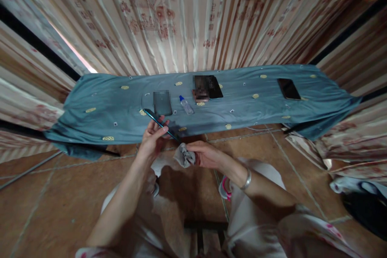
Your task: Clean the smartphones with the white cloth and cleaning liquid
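1. Hanging along the back of the scene, a striped, printed curtain (169, 20) fills the wall behind a long counter (105, 121) draped in a blue-grey cloth with small gold motifs.
2. Towards the left of the counter, the left hand (152, 139) pinches a thin dark phone (159, 123) edge-on between thumb and fingers, its upper end angled up and away over the counter's front edge.
3. Just beyond that phone, a dark phone-sized device (162, 102) lies flat on the cloth; part of it is blurred, so its make cannot be told.
4. Just to its right a small clear bottle with a blue cap (186, 105) lies on its side.
5. Below the counter's edge, the right hand (207, 155) is curled shut around a bunched grey cloth (185, 155), which sits at the lower end of the held phone and appears to touch it, though the contact is hard to make out.
6. A silver bangle (247, 179) circles the right wrist.
7. Near mid-counter a dark tablet (213, 86) rests flat, partly blurred at its left side.
8. Well apart, at the right end, another black phone (288, 88) lies face-up.
9. Beneath it all, brown floor tiles (60, 193) show around the seated person's pale trousers and a pink-trimmed shoe (225, 189).
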`<action>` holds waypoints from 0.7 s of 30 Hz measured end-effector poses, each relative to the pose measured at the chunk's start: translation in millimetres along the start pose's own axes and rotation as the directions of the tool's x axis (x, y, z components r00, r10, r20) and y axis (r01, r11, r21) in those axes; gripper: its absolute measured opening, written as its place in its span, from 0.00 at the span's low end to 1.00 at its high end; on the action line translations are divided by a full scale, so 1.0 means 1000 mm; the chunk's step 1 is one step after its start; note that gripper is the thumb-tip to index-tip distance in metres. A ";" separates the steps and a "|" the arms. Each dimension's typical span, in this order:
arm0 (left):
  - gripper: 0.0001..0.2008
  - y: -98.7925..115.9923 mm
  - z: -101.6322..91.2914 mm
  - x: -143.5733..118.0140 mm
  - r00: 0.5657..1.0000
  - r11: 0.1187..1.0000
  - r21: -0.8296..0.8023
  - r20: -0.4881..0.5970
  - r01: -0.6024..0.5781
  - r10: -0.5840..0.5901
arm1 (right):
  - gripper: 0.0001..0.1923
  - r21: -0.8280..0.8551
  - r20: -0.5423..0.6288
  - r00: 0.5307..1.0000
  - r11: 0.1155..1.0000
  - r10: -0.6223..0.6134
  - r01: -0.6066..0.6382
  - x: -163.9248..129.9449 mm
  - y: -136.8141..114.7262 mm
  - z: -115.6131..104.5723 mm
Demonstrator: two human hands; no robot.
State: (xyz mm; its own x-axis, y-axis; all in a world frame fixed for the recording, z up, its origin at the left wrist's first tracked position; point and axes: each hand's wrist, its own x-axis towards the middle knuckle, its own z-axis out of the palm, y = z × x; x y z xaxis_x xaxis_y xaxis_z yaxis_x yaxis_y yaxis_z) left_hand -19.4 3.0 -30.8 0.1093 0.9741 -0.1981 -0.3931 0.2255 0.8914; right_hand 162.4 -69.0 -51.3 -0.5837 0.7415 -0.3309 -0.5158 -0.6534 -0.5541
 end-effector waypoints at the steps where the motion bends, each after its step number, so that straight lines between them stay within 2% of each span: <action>1: 0.23 0.001 -0.001 0.000 0.999 0.999 -0.024 0.003 0.048 -0.048 | 0.10 -0.044 0.060 0.998 0.999 -0.002 0.004 -0.004 -0.004 0.001; 3: 0.19 0.001 -0.001 -0.002 0.990 0.988 -0.069 0.018 0.139 -0.138 | 0.14 -0.102 0.143 0.990 0.994 -0.021 0.036 -0.012 -0.016 0.002; 4: 0.18 0.001 0.000 -0.003 0.982 0.979 -0.089 0.033 0.186 -0.183 | 0.15 -0.113 0.147 0.987 0.991 -0.060 0.077 -0.016 -0.023 0.002; 7: 0.17 -0.001 0.005 -0.008 0.959 0.947 -0.158 0.088 0.280 -0.269 | 0.15 -0.124 0.061 0.969 0.961 -0.240 0.246 -0.020 -0.044 -0.003; 11: 0.17 -0.004 0.011 -0.013 0.947 0.914 -0.250 0.125 0.319 -0.296 | 0.14 -0.202 -0.093 0.873 0.868 -0.479 0.454 -0.013 -0.057 -0.011; 15: 0.18 -0.008 0.015 -0.014 0.918 0.885 -0.252 0.176 0.392 -0.357 | 0.17 -0.378 -0.165 0.796 0.783 -0.582 0.494 -0.002 -0.052 -0.016; 18: 0.19 -0.011 0.019 -0.015 0.898 0.874 -0.234 0.223 0.427 -0.379 | 0.20 -0.517 -0.168 0.716 0.679 -0.678 0.521 0.002 -0.044 -0.014; 20: 0.20 -0.013 0.023 -0.016 0.887 0.864 -0.222 0.215 0.452 -0.409 | 0.18 -0.648 -0.108 0.651 0.550 -0.751 0.527 0.002 -0.037 -0.008; 21: 0.20 -0.014 0.024 -0.016 0.885 0.858 -0.227 0.194 0.461 -0.424 | 0.17 -0.726 -0.051 0.614 0.452 -0.787 0.519 0.001 -0.032 -0.004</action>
State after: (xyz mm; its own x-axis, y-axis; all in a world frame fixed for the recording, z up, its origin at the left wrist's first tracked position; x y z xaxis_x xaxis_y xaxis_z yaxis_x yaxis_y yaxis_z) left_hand 6.6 -16.1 -30.7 0.4403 0.7626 -0.4739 -0.4945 0.6465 0.5810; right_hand 180.9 -46.5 -36.6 0.0795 0.9777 0.1942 -0.0806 0.2005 -0.9764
